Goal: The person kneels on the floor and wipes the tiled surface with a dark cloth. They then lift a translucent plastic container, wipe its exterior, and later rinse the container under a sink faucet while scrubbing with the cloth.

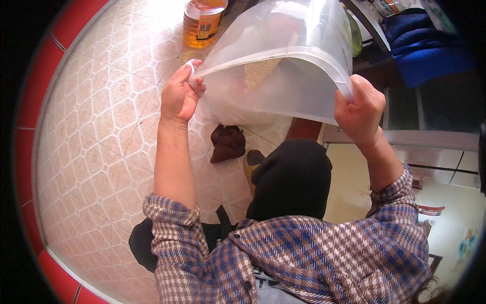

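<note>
Before me is a large translucent plastic container (281, 34), tilted so that its wide mouth faces me. My right hand (360, 104) grips its thick rim at the right. At the rim's left corner, my left hand (184, 89) holds thin clear plastic film and a small white piece; how firmly it holds the rim itself is hard to tell. Pale tan grainy material (262, 72) shows through the container's mouth. Below it bulges a thin clear plastic bag (235, 114), partly hidden by the container. A crumpled dark brown bag or cloth (228, 143) lies on the floor under this.
A clear bottle of amber liquid (203, 26) stands on the tiled floor (114, 114) beyond my left hand. Blue fabric (425, 49) lies at the upper right beside dark furniture. My black-clad knee (296, 174) is close below the container. Red tiles (24, 163) edge the floor at the left.
</note>
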Tool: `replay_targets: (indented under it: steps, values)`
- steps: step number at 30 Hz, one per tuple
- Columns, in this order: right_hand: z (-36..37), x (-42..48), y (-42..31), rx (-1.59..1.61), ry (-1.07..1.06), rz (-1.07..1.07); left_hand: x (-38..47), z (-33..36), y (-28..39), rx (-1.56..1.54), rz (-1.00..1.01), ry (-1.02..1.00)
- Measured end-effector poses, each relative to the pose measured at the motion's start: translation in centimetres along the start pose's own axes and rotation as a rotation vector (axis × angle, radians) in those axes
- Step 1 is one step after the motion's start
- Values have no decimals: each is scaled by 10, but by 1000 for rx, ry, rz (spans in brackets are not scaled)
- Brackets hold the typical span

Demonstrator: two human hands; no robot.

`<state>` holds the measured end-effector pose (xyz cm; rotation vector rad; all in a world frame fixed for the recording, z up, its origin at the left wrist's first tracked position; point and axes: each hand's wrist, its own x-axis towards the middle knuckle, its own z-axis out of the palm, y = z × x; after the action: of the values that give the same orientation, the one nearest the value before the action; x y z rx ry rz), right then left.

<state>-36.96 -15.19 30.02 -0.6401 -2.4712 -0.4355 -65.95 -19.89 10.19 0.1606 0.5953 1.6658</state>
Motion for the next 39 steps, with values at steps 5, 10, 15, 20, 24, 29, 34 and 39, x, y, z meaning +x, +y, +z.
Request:
replay_targets:
  steps: [5, 10, 15, 20, 24, 29, 34, 39]
  values:
    - [-9, 3, -11, -11, 15, -86, -1, 8, -1, 95, 42, 71]
    - [-15, 9, -28, 1, -14, -121, 1, 7, -4, 220, 71, -7]
    - [-12, 14, -50, 11, -25, -153, 5, -4, -10, 137, 126, -32]
    - [-12, 18, -63, 20, -17, -177, 7, -9, -13, 98, 150, -28]
    - [-13, 16, -66, 15, -15, -142, 8, -10, -12, 83, 137, -32]
    - [-10, 9, -68, 15, -19, -67, 9, -13, -14, 58, 169, -32]
    - [-3, 3, -71, 14, 21, -109, 12, -20, -18, 13, 184, -32]
    - [0, -2, -75, 17, -17, -143, 17, -30, -19, -15, 198, -36]
